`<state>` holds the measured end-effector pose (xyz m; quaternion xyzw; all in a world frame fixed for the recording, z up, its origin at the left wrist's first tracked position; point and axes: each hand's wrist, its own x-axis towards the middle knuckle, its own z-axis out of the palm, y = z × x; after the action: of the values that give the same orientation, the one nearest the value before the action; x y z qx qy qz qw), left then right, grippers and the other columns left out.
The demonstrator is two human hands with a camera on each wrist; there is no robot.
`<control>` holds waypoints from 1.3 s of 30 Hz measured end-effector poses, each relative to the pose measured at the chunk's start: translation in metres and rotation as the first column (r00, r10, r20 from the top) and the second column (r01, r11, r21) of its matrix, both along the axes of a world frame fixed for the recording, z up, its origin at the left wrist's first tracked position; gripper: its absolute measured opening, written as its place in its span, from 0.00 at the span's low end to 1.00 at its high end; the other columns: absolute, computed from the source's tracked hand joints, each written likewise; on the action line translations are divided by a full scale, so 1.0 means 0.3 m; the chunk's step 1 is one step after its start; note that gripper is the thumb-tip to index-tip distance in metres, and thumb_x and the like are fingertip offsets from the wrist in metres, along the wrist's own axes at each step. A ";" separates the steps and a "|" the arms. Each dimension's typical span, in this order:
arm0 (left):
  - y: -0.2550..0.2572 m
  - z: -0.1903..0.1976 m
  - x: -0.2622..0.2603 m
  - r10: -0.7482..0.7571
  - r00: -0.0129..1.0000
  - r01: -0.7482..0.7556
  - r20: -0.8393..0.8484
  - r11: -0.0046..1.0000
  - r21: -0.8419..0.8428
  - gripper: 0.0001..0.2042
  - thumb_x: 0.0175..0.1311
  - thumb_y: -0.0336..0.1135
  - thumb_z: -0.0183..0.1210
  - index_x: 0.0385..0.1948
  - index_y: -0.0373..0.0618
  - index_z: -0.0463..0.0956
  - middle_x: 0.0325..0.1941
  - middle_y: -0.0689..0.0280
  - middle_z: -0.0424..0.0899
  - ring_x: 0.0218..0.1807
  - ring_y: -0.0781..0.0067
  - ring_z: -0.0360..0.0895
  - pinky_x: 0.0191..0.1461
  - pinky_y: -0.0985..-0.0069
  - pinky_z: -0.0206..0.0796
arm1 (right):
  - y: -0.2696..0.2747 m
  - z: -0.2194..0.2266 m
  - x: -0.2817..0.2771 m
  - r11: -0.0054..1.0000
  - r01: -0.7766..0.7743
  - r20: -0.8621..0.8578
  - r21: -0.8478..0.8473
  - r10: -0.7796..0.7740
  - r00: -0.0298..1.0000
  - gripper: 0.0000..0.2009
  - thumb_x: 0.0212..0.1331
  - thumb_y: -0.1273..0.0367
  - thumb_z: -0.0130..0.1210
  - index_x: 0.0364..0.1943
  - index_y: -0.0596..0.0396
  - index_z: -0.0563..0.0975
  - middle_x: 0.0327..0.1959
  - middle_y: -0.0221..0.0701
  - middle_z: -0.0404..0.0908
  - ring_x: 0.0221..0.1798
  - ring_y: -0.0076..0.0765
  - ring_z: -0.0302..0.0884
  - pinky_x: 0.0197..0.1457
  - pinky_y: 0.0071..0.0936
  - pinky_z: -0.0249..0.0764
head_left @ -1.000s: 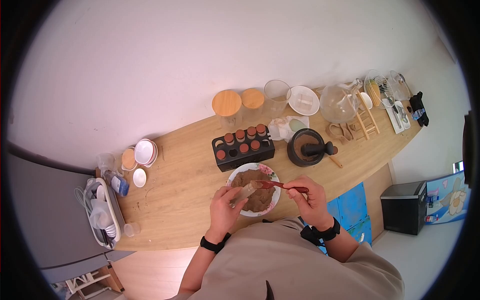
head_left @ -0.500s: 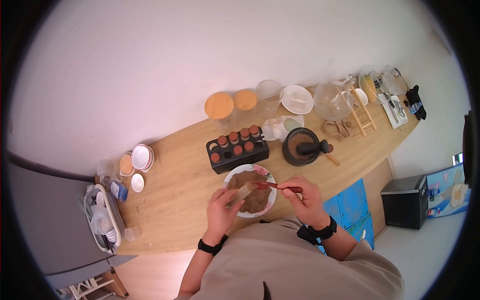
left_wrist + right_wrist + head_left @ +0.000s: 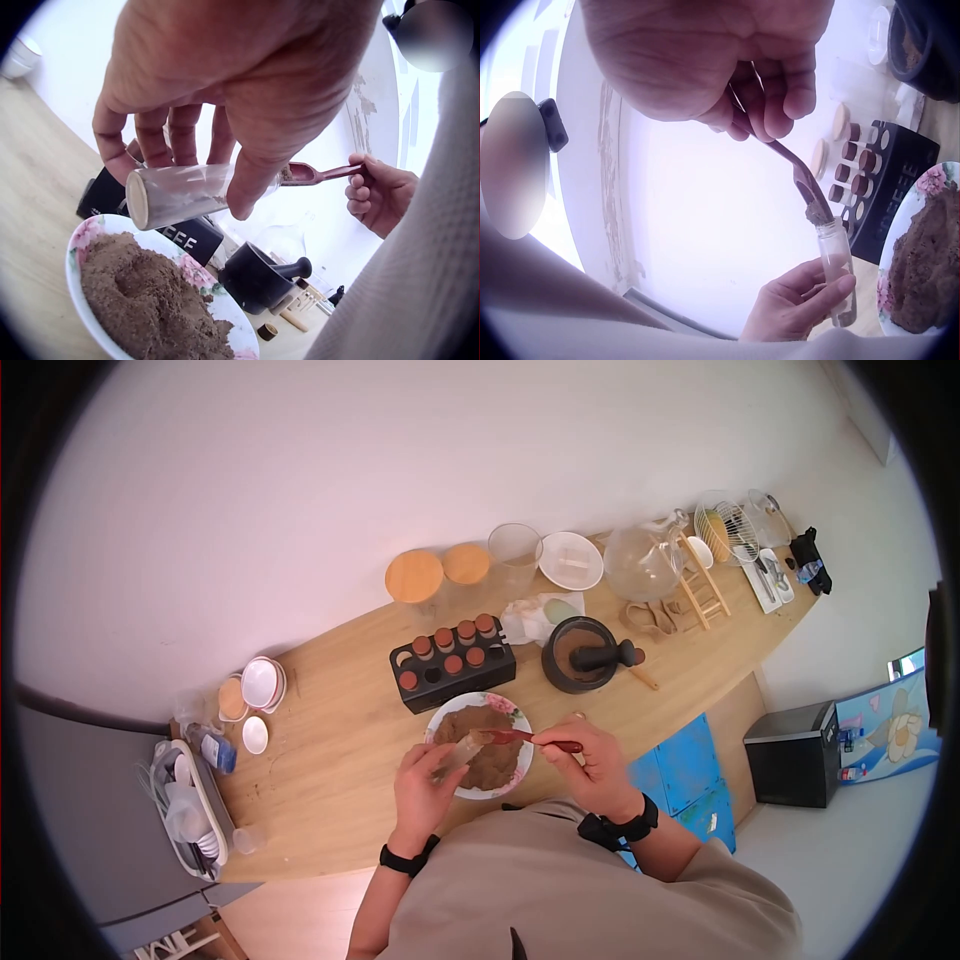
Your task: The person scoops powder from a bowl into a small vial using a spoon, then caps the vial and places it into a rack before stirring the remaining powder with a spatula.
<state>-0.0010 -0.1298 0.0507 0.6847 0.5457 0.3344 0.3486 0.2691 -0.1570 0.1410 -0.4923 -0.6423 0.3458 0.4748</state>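
My left hand (image 3: 422,788) holds a clear glass vial (image 3: 184,193) tilted over the flowered plate (image 3: 515,710). Between finger and thumb my right hand (image 3: 590,760) pinches the handle of a small dark red scoop (image 3: 810,187). The scoop's tip, carrying brown powder, sits at the vial's mouth in the right wrist view. Some powder clings inside the vial. A mound of brown powder (image 3: 142,300) fills most of the plate beneath both hands.
Behind the plate stands a black rack (image 3: 455,688) of vials with brown caps. To its right is a black mortar (image 3: 560,672) with its pestle (image 3: 612,655). Wooden-lidded jars (image 3: 413,577) line the wall, and a dish rack (image 3: 212,810) stands at far left.
The head view has shifted, so the table's things sit farther left in it. Both hands keep their hold, with the scoop staying at the vial's mouth.
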 end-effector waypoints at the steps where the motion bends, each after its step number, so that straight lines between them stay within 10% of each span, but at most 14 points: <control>1: -0.002 0.002 -0.011 0.007 1.000 -0.007 0.013 1.000 -0.027 0.18 0.56 0.31 0.79 0.49 0.43 0.88 0.48 0.56 0.87 0.47 0.51 0.86 0.51 0.62 0.80 | 0.003 -0.002 -0.009 1.000 -0.019 -0.003 0.021 0.019 1.000 0.11 0.69 0.81 0.61 0.51 0.57 0.84 0.39 0.36 0.83 0.35 0.37 0.80 0.40 0.28 0.76; 39: 0.001 0.049 0.014 -0.012 0.997 0.014 -0.081 1.000 0.026 0.19 0.56 0.28 0.79 0.50 0.39 0.88 0.47 0.56 0.88 0.46 0.56 0.88 0.51 0.66 0.80 | -0.018 0.049 -0.022 0.967 -0.101 0.312 0.233 0.024 0.950 0.13 0.60 0.78 0.67 0.49 0.54 0.83 0.36 0.35 0.81 0.36 0.46 0.81 0.36 0.39 0.77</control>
<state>0.0032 -0.1296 0.0654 0.7058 0.5503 0.3114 0.3194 0.2624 -0.1625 0.1558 -0.4564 -0.7616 0.1979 0.4154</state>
